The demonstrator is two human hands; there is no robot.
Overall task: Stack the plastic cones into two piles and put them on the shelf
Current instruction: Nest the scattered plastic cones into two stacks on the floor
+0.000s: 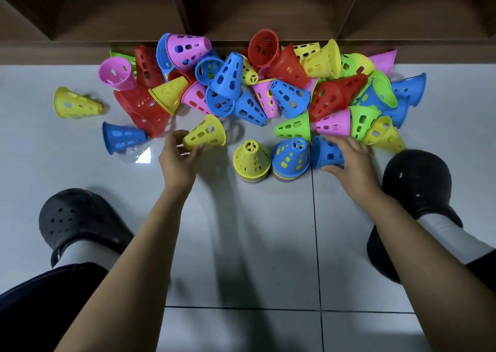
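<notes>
A heap of loose perforated plastic cones in red, blue, pink, yellow and green lies on the tiled floor against the wooden shelf. Two short piles stand in front of it: one topped by a yellow cone, one by a blue cone. My left hand grips the narrow end of a yellow cone lying on its side left of the piles. My right hand holds a blue cone on its side just right of the blue-topped pile.
My two feet in black clogs stand on the grey floor tiles either side of my arms. A single yellow cone and a blue cone lie apart at the left. The shelf's dark compartments run along the top.
</notes>
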